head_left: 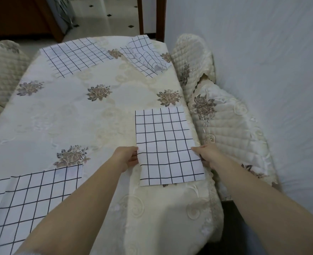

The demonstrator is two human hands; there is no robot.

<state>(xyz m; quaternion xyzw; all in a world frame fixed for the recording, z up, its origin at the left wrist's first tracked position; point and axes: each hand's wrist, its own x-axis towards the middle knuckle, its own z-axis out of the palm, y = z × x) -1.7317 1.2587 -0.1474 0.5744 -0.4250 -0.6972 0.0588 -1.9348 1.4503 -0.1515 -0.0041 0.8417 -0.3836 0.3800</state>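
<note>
While the head view looks down over a table [100,126] draped in a cream cloth with brown flower motifs, both hands hold one folded checked cloth [166,144], white with a dark grid. It lies flat as a tall rectangle at the table's near right part, its right edge close to the table's edge.

The left hand [128,157] pinches the folded cloth's left edge low down, thumb on top and the other fingers [133,160] curled against the edge. The right hand [206,154] pinches the right edge at about the same height, thumb on top; its remaining fingers go under the cloth and cannot be made out.

Three more pieces of the same checked fabric lie well apart from it: a large spread sheet [28,199] at the near left, a flat piece [74,56] at the far left, and a rumpled piece [146,57] at the far right corner.

Quilted chair covers [225,129] stand just beside the table's right side, against a white wall [262,52].
</note>
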